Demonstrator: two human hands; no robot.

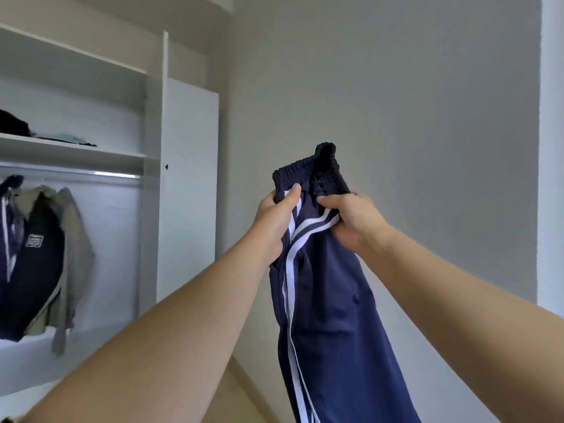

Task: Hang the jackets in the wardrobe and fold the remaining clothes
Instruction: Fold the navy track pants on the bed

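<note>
A pair of navy track pants (332, 315) with white side stripes hangs in front of me, raised to chest height before a bare wall. My left hand (274, 221) grips the fabric just under the elastic waistband. My right hand (351, 218) grips the waistband's other side, close beside the left. The legs drop out of view below. At the left the open wardrobe (152, 117) shows a navy jacket (33, 270) and a beige jacket (73, 239) hanging on its rail (91, 174).
The wardrobe's upper shelf (76, 151) carries a dark garment (13, 123) and a pale blue one (67, 138). A white wardrobe door (189, 184) stands beside the shelves. Grey wall fills the right, with a lighter strip (551, 148) at the far right edge.
</note>
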